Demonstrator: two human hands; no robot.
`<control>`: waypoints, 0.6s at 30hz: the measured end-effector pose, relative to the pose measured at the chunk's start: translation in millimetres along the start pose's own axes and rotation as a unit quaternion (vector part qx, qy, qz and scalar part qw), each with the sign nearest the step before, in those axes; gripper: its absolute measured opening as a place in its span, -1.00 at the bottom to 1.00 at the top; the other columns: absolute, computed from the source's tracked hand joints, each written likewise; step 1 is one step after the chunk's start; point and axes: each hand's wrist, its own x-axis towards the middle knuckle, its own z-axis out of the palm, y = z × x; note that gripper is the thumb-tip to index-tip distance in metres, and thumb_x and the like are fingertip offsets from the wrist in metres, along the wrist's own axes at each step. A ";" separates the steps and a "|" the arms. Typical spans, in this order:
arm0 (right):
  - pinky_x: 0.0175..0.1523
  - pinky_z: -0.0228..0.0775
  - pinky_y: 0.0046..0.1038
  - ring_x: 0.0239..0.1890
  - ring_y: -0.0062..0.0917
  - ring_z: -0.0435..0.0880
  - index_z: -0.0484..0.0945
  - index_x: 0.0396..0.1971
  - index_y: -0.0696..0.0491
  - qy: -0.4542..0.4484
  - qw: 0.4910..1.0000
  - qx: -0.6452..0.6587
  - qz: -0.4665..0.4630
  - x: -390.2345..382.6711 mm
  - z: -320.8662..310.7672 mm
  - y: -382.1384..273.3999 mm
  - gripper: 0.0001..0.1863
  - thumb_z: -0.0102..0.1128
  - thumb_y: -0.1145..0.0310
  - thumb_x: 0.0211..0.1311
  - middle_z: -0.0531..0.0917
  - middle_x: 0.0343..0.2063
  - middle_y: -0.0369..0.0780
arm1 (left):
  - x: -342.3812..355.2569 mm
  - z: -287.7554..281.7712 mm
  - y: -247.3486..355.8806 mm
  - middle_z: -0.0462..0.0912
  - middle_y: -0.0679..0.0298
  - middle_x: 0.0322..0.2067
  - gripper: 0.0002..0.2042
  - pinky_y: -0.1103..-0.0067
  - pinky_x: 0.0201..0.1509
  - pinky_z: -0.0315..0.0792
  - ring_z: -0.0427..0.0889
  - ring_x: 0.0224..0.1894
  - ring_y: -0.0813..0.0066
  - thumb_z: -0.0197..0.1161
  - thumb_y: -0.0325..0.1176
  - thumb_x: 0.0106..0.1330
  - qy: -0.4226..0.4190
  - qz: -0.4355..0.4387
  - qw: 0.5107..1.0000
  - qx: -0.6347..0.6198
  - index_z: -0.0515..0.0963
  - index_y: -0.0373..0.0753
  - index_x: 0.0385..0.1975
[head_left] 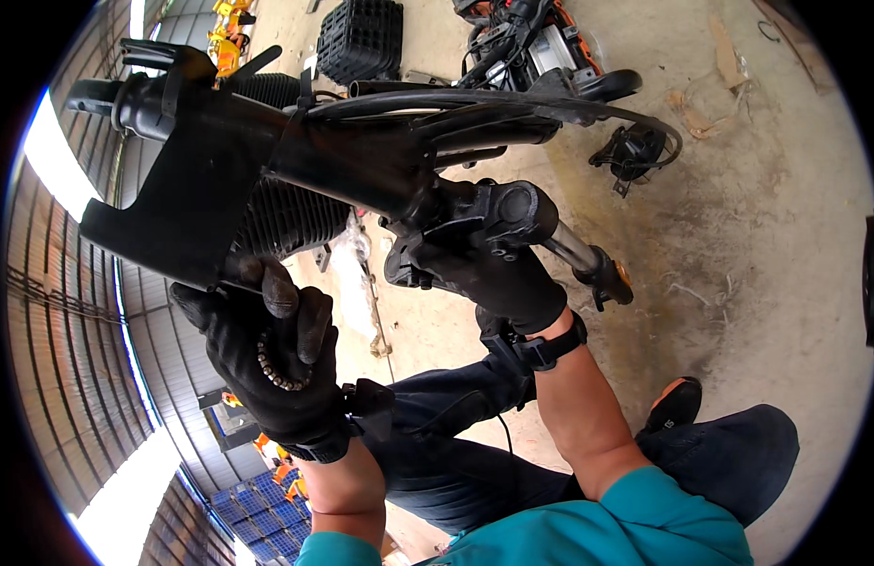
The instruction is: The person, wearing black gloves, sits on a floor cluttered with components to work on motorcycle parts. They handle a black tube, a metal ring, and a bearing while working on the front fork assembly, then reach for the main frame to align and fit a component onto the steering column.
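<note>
I hold up a large black handlebar assembly [296, 160] with a flat plastic cover, ribbed grips and trailing cables. My left hand [267, 363], in a black glove with a bead bracelet, grips the lower edge of the black cover. My right hand [512, 274], also gloved, is closed around the black stem and clamp joint near the middle of the assembly. A metal tube with an orange end [597, 269] sticks out to the right of that hand. A small black lamp-like part [635, 151] dangles from a cable at the right.
A black ribbed crate [360, 38] and a partly dismantled vehicle frame [531, 42] lie on the concrete floor [758, 226] ahead. Scraps of cardboard [725, 66] lie at the upper right. My knees in dark trousers and a black shoe [673, 406] are below. Corrugated wall on the left.
</note>
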 end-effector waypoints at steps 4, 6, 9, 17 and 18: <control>-0.08 0.51 -0.45 -0.20 -0.57 0.65 0.61 -0.11 0.04 0.107 0.992 0.032 -0.056 6.8 -7.7 -10.7 -0.74 0.31 0.35 0.21 0.68 -0.26 -0.27 | 0.2 1.4 7.9 0.52 0.23 -0.32 -0.77 0.79 -0.48 0.30 0.47 -0.41 0.64 0.12 -0.62 0.08 0.004 -0.024 1.000 -0.019 0.46 -0.37 -0.23; -0.06 0.51 -0.43 -0.17 -0.52 0.65 0.61 -0.08 0.00 0.070 0.982 0.173 0.017 7.3 -14.1 -17.8 -0.74 0.29 0.37 0.22 0.67 -0.21 -0.26 | 0.8 0.7 9.5 0.52 0.23 -0.34 -0.79 0.79 -0.48 0.30 0.47 -0.43 0.64 0.09 -0.58 0.10 0.005 -0.024 1.000 -0.018 0.45 -0.37 -0.23; -0.02 0.51 -0.40 -0.13 -0.45 0.65 0.61 -0.07 -0.06 0.064 0.978 0.198 -0.001 4.5 -14.7 -15.1 -0.73 0.28 0.40 0.22 0.66 -0.18 -0.26 | 0.1 0.1 8.5 0.53 0.23 -0.35 -0.80 0.79 -0.49 0.30 0.47 -0.44 0.64 0.05 -0.51 0.14 0.003 -0.029 0.999 -0.018 0.45 -0.36 -0.23; -0.10 0.52 -0.48 -0.24 -0.60 0.65 0.59 -0.13 0.10 0.048 0.964 0.249 0.073 -1.6 -14.5 -14.0 -0.73 0.34 0.40 0.17 0.69 -0.28 -0.27 | -1.6 -0.3 9.0 0.53 0.24 -0.40 -0.77 0.78 -0.52 0.28 0.46 -0.49 0.64 -0.05 -0.34 0.23 0.002 -0.044 0.999 -0.029 0.43 -0.33 -0.22; -0.12 0.52 -0.49 -0.25 -0.61 0.65 0.59 -0.14 0.10 0.047 0.957 0.271 0.089 -2.3 -15.4 -15.1 -0.73 0.35 0.40 0.16 0.69 -0.29 -0.27 | -2.2 0.0 8.7 0.53 0.24 -0.40 -0.76 0.78 -0.53 0.28 0.46 -0.50 0.64 -0.06 -0.32 0.24 0.001 -0.046 0.998 -0.031 0.43 -0.32 -0.22</control>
